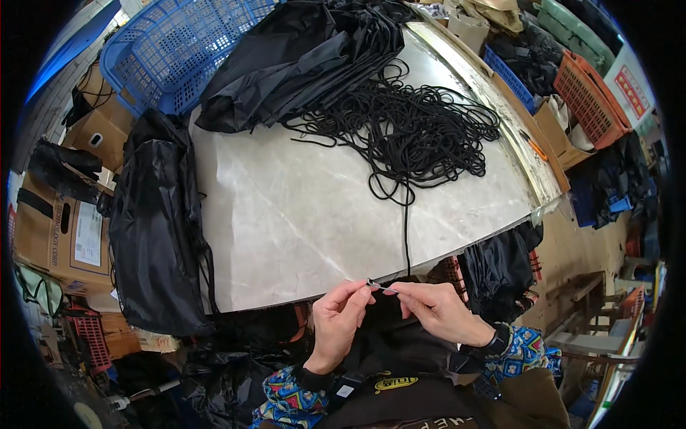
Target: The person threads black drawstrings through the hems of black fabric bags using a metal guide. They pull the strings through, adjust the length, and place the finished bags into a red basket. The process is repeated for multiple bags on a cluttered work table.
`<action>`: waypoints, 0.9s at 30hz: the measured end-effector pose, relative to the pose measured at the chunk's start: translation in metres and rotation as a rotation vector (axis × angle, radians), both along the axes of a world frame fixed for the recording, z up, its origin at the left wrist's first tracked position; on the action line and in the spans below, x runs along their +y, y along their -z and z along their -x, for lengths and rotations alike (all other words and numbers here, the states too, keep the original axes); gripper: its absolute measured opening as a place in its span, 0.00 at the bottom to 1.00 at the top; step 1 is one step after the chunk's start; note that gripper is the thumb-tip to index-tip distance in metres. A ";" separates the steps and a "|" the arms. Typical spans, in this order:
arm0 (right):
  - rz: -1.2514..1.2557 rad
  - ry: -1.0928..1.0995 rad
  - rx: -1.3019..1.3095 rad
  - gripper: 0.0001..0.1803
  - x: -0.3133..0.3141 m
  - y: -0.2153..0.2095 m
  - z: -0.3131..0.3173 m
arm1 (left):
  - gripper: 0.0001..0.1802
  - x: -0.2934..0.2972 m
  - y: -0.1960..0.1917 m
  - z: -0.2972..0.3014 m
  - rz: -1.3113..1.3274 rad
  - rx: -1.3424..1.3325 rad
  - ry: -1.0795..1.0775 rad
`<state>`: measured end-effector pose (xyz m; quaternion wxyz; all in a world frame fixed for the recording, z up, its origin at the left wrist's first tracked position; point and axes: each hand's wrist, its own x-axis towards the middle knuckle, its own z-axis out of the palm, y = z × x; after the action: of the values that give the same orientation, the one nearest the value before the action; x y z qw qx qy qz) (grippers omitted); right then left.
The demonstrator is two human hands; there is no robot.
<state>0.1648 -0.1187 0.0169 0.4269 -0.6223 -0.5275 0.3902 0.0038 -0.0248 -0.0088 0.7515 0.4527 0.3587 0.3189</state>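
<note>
My left hand (338, 318) and my right hand (444, 310) meet just off the near edge of the table, fingertips pinched. Between them is a thin silvery metal tool (383, 288), its exact kind too small to tell, with its right end in my right fingers. A small black bit at its left end, by my left fingertips, looks like cord. From a tangled pile of black cord (421, 132), one strand (407, 236) runs straight down the tabletop (286, 214) toward my hands. Where that strand ends is hidden.
Black fabric (300, 61) is heaped at the table's far side, by a blue plastic basket (179, 57). A black fabric bundle (157, 229) hangs over the left edge. Orange-handled scissors or snips (534, 147) lie at the right rim, near an orange crate (589, 96).
</note>
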 end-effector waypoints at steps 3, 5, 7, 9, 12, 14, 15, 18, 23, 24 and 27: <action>-0.003 -0.027 -0.050 0.16 0.000 -0.001 0.001 | 0.11 0.001 -0.004 0.003 -0.031 0.063 0.052; -0.008 -0.047 -0.071 0.17 0.002 -0.001 -0.002 | 0.13 0.002 -0.009 0.003 0.019 0.054 0.081; -0.025 -0.054 -0.095 0.18 0.003 0.002 -0.002 | 0.14 0.004 -0.013 0.003 0.091 0.031 0.116; -0.055 -0.046 -0.125 0.18 0.002 0.004 -0.001 | 0.15 0.007 -0.016 0.004 0.186 -0.009 0.160; -0.076 -0.065 -0.265 0.17 -0.001 0.010 0.001 | 0.12 0.013 -0.008 0.007 0.187 -0.020 0.221; -0.113 -0.067 -0.331 0.16 -0.003 0.009 0.004 | 0.10 0.010 -0.007 0.003 0.040 0.055 0.151; -0.141 -0.069 -0.369 0.16 -0.002 0.008 0.004 | 0.09 0.012 -0.007 0.000 -0.042 0.088 0.114; -0.177 -0.223 -0.504 0.18 -0.010 -0.003 0.009 | 0.08 0.019 -0.009 -0.002 -0.334 0.278 0.008; -0.529 -0.404 -0.636 0.14 -0.016 -0.032 0.021 | 0.09 0.051 0.001 -0.014 -0.657 0.431 -0.068; -0.565 -0.354 -0.605 0.13 -0.017 -0.044 0.024 | 0.09 0.052 0.009 -0.028 -0.642 0.441 -0.027; -0.601 -0.299 -0.507 0.09 -0.003 -0.057 0.030 | 0.11 0.040 0.033 -0.049 -0.650 0.406 0.058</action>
<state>0.1346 -0.1217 0.0744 0.3850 -0.4631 -0.7905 0.1112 0.0527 0.0151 -0.0417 0.4913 0.7311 0.3676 0.2984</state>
